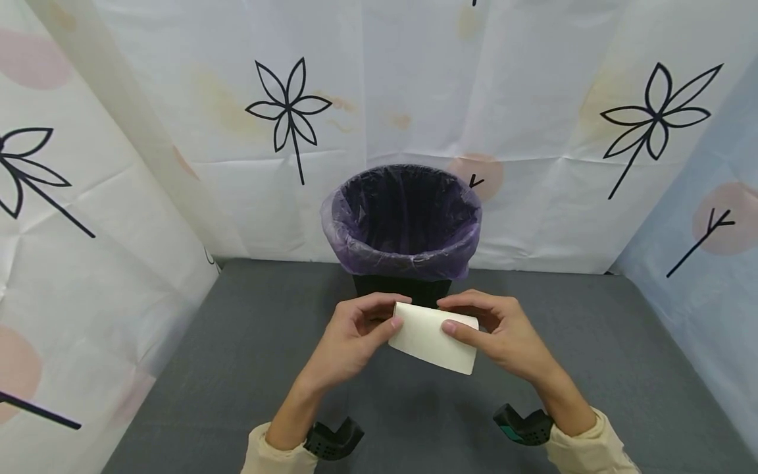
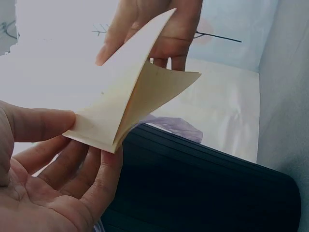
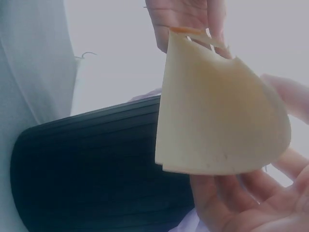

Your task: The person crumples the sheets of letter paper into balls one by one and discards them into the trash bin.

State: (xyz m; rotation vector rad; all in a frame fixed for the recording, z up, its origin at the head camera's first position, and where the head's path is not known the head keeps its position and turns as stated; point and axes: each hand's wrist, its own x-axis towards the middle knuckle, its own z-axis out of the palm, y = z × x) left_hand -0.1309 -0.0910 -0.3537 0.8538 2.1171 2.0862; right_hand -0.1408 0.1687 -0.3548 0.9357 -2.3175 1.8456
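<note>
A cream-coloured sheet of paper (image 1: pixel 432 339), bent over on itself, is held up in front of the bin between both hands. My left hand (image 1: pixel 352 336) pinches its left end, thumb on the near face and fingers behind. At the other end my right hand (image 1: pixel 514 339) holds the paper with its thumb on the near face. In the left wrist view two leaves of the paper (image 2: pixel 113 94) spread apart toward the far end. The right wrist view shows the paper (image 3: pixel 217 116) bowed in a rounded bend, with the right fingers beneath it.
Behind the hands a dark bin (image 1: pixel 403 288), lined with a purple plastic bag (image 1: pixel 403 263), stands against a white patterned cloth (image 1: pixel 225 210). The grey surface (image 1: pixel 260 342) lies under everything. Cloth panels rise at left and right.
</note>
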